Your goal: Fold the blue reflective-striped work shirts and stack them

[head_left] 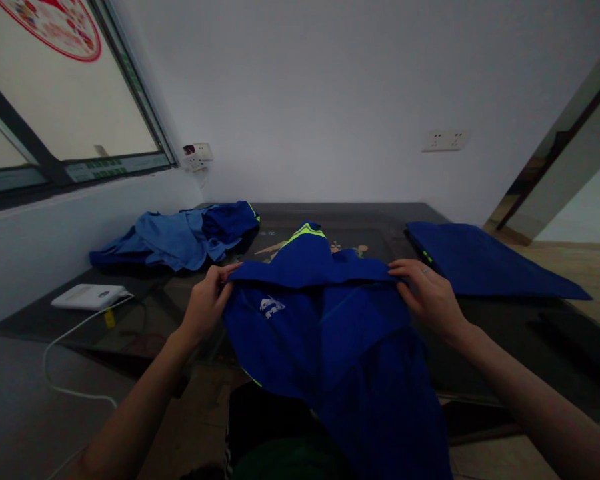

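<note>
Stretched between my two hands is a blue garment (325,320) with a white logo and neon-yellow trim; whether it is a jacket or trousers I cannot tell. My left hand (213,297) pinches the left end of its straight upper edge. At the other end of that edge, my right hand (425,293) grips the cloth between thumb and fingers. A yellow-trimmed part of the fabric lies beyond the edge on the dark table (350,213). The lower part hangs over the table's near side, toward my body.
Crumpled blue clothes (180,233) lie at the left back. A flat blue garment (480,260) rests on the right. A white device (87,296) with a white cable (70,340) sits near the left edge. Wall and window border the table.
</note>
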The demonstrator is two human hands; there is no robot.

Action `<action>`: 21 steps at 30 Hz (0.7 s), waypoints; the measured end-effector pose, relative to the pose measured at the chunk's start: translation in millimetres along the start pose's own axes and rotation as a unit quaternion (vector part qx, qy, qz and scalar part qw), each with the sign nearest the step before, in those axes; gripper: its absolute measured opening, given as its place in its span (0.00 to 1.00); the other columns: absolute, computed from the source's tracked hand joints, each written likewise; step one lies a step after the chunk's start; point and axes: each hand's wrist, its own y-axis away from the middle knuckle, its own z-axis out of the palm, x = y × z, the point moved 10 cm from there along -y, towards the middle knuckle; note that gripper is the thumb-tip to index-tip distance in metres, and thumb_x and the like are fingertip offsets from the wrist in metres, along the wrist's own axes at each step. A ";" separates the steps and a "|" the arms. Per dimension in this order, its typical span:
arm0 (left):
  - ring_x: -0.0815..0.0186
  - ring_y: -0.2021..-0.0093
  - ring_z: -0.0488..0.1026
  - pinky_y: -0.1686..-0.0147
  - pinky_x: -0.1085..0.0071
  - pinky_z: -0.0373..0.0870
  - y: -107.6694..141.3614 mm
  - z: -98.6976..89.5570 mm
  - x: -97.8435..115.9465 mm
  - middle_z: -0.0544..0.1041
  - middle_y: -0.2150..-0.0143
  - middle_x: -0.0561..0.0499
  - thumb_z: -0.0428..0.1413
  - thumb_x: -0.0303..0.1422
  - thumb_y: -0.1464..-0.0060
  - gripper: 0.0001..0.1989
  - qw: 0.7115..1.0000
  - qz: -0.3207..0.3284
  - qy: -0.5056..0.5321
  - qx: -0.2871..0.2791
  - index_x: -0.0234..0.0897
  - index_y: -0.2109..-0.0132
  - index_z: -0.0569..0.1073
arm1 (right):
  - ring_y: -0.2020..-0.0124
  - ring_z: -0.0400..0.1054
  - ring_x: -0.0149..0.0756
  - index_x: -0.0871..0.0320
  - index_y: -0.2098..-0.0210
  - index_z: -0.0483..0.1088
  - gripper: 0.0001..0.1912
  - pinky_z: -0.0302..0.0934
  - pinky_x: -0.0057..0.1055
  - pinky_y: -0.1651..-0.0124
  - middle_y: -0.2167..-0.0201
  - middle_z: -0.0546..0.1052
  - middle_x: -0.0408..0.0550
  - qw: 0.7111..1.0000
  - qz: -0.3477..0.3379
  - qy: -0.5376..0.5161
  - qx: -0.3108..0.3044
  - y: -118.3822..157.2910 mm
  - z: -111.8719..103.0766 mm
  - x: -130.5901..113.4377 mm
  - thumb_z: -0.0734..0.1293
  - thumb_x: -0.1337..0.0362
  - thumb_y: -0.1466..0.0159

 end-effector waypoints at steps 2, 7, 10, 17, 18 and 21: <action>0.59 0.56 0.75 0.56 0.66 0.69 9.2 8.3 -0.3 0.76 0.48 0.43 0.49 0.37 0.45 0.09 0.999 0.006 0.018 -0.042 0.42 0.68 0.55 | 0.48 0.70 0.44 0.55 0.60 0.67 0.09 0.63 0.44 0.45 0.48 0.74 0.54 0.999 -0.008 -0.026 -0.046 17.1 11.3 -1.7 0.56 0.66 0.36; 0.58 0.53 0.75 0.55 0.66 0.69 22.0 25.4 -21.5 0.78 0.53 0.44 0.50 0.39 0.45 0.08 0.987 -0.020 0.077 -0.136 0.42 0.66 0.58 | 0.52 0.73 0.42 0.54 0.55 0.65 0.12 0.67 0.40 0.49 0.49 0.75 0.52 0.983 0.045 -0.072 -0.162 39.5 37.2 3.5 0.56 0.65 0.36; 0.58 0.55 0.76 0.55 0.68 0.70 23.8 34.4 -31.8 0.79 0.57 0.46 0.49 0.42 0.45 0.12 0.979 -0.032 0.045 -0.195 0.41 0.58 0.64 | 0.55 0.74 0.41 0.54 0.50 0.65 0.16 0.67 0.39 0.51 0.53 0.77 0.51 0.977 0.061 -0.081 -0.185 35.3 41.2 0.1 0.55 0.66 0.36; 0.56 0.56 0.76 0.51 0.64 0.71 33.8 36.2 -37.5 0.80 0.57 0.49 0.47 0.47 0.43 0.20 0.954 -0.041 -0.015 -0.296 0.40 0.58 0.77 | 0.61 0.74 0.38 0.55 0.48 0.69 0.20 0.67 0.35 0.56 0.58 0.79 0.49 0.955 0.074 -0.127 -0.257 17.5 43.3 -12.7 0.58 0.69 0.38; 0.56 0.55 0.76 0.50 0.63 0.71 34.8 32.5 -38.1 0.81 0.57 0.50 0.48 0.47 0.44 0.20 0.954 -0.048 -0.003 -0.296 0.41 0.58 0.77 | 0.64 0.74 0.37 0.55 0.47 0.69 0.21 0.67 0.33 0.59 0.62 0.79 0.47 0.945 0.079 -0.152 -0.278 16.0 42.0 -16.0 0.59 0.69 0.38; 0.55 0.57 0.77 0.55 0.62 0.74 25.7 8.0 -41.6 0.81 0.61 0.50 0.52 0.50 0.47 0.20 0.969 -0.098 0.039 -0.224 0.39 0.60 0.79 | 0.71 0.71 0.33 0.54 0.45 0.69 0.22 0.66 0.28 0.67 0.68 0.79 0.44 0.910 0.094 -0.256 -0.312 4.8 26.5 -29.1 0.62 0.66 0.39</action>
